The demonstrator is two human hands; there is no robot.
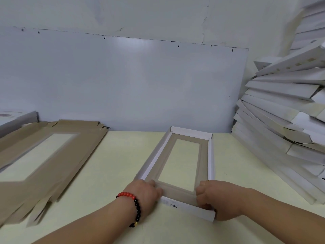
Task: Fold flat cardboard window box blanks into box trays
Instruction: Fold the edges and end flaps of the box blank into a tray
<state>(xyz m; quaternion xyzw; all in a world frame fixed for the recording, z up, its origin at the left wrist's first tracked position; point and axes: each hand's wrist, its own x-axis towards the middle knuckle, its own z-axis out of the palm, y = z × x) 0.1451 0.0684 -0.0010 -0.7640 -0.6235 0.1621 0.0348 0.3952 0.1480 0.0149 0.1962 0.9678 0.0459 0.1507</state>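
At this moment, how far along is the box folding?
Done: a tall stack of folded trays on the right. In hand: one tray, its sides up, left hand and right hand gripping its near end. Left: the flat blanks.

**Table layout**

Folded white-walled cardboard window tray (182, 155) sits centre on pale yellow-green tabletop (121, 155). Stack of flat brown cardboard window blanks (52, 155) lies to its left. Leaning pile of folded white trays (284, 117) at right. Grey wall panel (123, 81) behind all.

flat blanks (40, 155) blurred, cut off left
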